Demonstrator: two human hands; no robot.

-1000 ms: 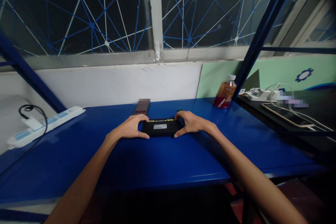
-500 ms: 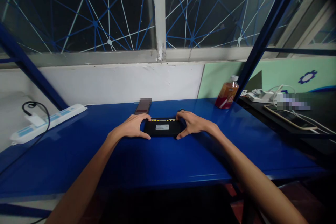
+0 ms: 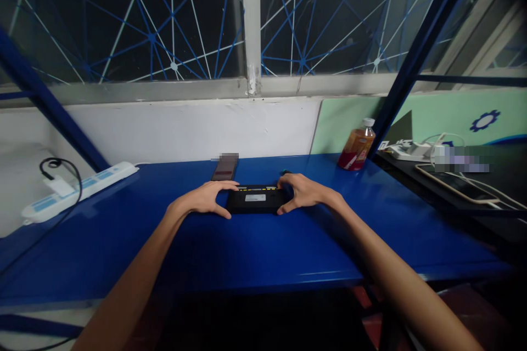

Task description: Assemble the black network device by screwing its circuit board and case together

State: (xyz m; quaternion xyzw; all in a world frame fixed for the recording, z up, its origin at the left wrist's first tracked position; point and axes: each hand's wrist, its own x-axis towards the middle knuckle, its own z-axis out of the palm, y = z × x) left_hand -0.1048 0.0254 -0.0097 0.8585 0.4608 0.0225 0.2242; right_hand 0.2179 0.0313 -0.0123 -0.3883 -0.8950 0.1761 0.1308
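Note:
A flat black case [image 3: 263,207] lies on the blue table, with a white label on top and a row of yellow marks along its far edge. My left hand [image 3: 206,197] curves around its left end, the fingertips on the far corner and the thumb at the near corner. Around the right end, my right hand [image 3: 302,193] grips it in the same way, thumb at the near right corner. Behind my left hand, a dark phone-like slab [image 3: 225,167] lies partly blurred out. A small dark item [image 3: 285,171] shows just behind my right fingers.
At the left a white power strip [image 3: 90,186] with a plugged-in black cable rests on the blue table [image 3: 255,252]. A bottle of reddish drink [image 3: 357,145] stands at the back right. On a black surface farther right are a phone [image 3: 455,182] and white cables.
The yellow marks at the case's far edge look thinner, and more of its near side shows. My left thumb has slid slightly left; the right hand has hardly moved.

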